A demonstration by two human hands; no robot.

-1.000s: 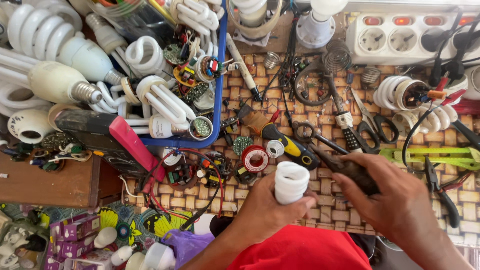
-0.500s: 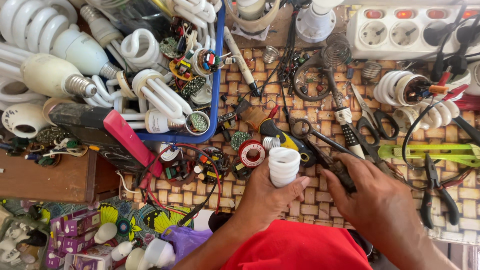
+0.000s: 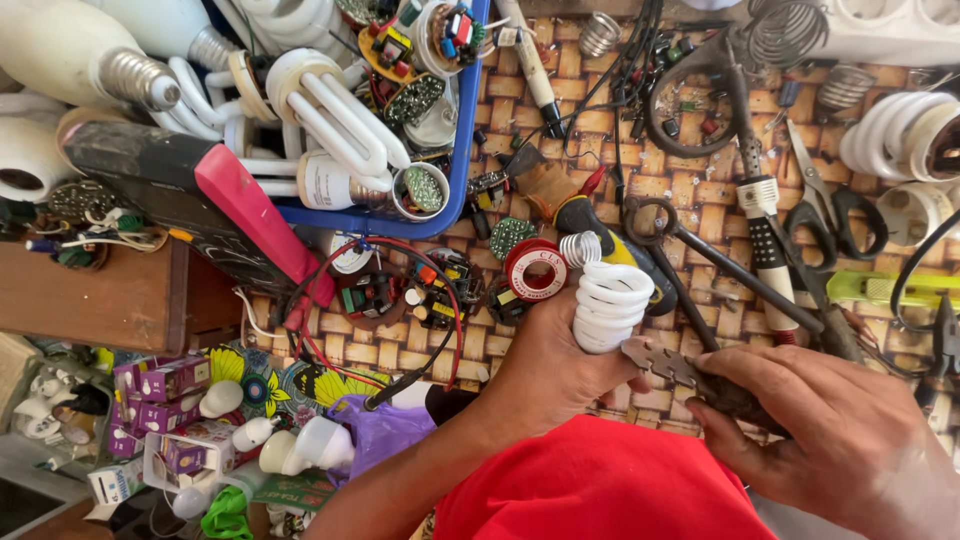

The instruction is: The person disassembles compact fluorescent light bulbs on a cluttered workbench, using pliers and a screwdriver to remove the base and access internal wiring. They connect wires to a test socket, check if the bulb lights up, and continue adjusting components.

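My left hand grips a white spiral lamp bulb, its coiled tube pointing away from me, over a woven mat. My right hand holds a dark pair of pliers; the serrated jaws touch the bulb's base at its lower right. A red cloth on my lap lies just below both hands.
A blue tray of spiral bulbs and circuit boards stands at the upper left. A red tape roll, a yellow-handled screwdriver, scissors, a soldering iron and loose wires crowd the mat. Purple boxes and bulbs lie at the lower left.
The view has drawn closer to the table. My left hand has brought the spiral bulb slightly toward me, and the pliers' jaws have come up against its base.
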